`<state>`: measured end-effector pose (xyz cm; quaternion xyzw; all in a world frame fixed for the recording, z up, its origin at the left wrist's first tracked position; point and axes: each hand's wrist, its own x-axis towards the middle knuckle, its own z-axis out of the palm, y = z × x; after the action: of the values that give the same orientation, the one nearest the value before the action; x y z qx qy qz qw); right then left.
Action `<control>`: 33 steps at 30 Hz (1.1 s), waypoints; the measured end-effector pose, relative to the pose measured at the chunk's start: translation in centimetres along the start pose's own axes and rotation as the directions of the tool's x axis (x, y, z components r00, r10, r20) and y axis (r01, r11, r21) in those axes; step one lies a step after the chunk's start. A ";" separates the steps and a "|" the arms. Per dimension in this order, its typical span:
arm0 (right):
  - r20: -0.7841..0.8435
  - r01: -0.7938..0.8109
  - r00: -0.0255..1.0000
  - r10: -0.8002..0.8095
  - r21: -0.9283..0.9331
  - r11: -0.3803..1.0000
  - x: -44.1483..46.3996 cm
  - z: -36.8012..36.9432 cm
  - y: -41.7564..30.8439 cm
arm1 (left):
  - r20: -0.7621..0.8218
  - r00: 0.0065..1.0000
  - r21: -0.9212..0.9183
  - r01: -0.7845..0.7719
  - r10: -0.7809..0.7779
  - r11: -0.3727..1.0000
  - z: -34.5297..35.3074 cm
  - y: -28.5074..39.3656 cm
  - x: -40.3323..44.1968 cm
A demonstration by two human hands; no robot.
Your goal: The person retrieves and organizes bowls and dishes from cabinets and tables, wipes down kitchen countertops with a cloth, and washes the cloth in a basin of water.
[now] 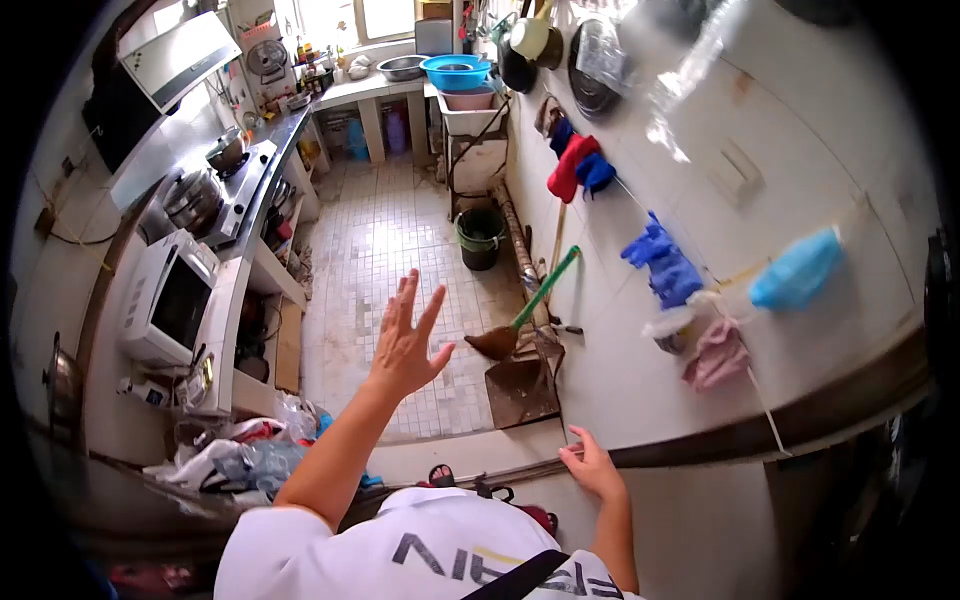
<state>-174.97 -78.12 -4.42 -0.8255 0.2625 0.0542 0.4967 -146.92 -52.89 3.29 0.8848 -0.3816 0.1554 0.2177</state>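
Note:
My left hand (408, 342) is stretched out in front of me over the tiled floor, fingers spread, holding nothing. Lower and to the right, my right hand (594, 468) hangs near the doorway's threshold with its fingers apart and nothing in them. Between and beyond the two hands a broom with a green handle (545, 290) leans toward the right wall. Its brown head is just above a dustpan (520, 394) on the floor. A dark green bucket (480, 238) stands farther back by the pipe. Neither hand touches any of these.
Along the left runs a counter with a white microwave (170, 300), a gas stove (238, 190) and a pot (193, 198). Plastic bags (265, 460) are heaped at lower left. Blue gloves (660, 260) and cloths hang on the right wall. A blue basin (455, 72) sits at the back.

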 end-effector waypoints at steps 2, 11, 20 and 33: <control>0.070 0.069 0.996 -0.063 -0.082 0.994 4.5 2.4 -2.5 | -0.043 0.999 -0.049 -0.003 0.001 0.999 -1.6 -4.3 1.5; 0.190 0.277 0.948 -0.257 -0.086 0.957 28.4 4.8 -15.1 | -0.001 0.976 -0.119 0.217 -0.218 0.969 0.4 -18.9 5.1; -0.196 0.244 0.969 -0.152 0.652 0.718 67.0 -3.5 -27.1 | 0.272 0.873 -0.121 0.448 -0.405 0.886 7.1 -33.9 13.0; -0.432 0.412 0.803 0.411 0.900 0.141 97.1 -13.4 -28.2 | 0.339 0.706 -0.114 0.687 -0.622 0.718 13.2 -61.2 19.6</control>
<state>-80.41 -115.92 -9.37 -0.2586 0.3713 -0.3941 0.7999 -87.07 -33.87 -15.65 0.9433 -0.0819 -0.1032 0.3048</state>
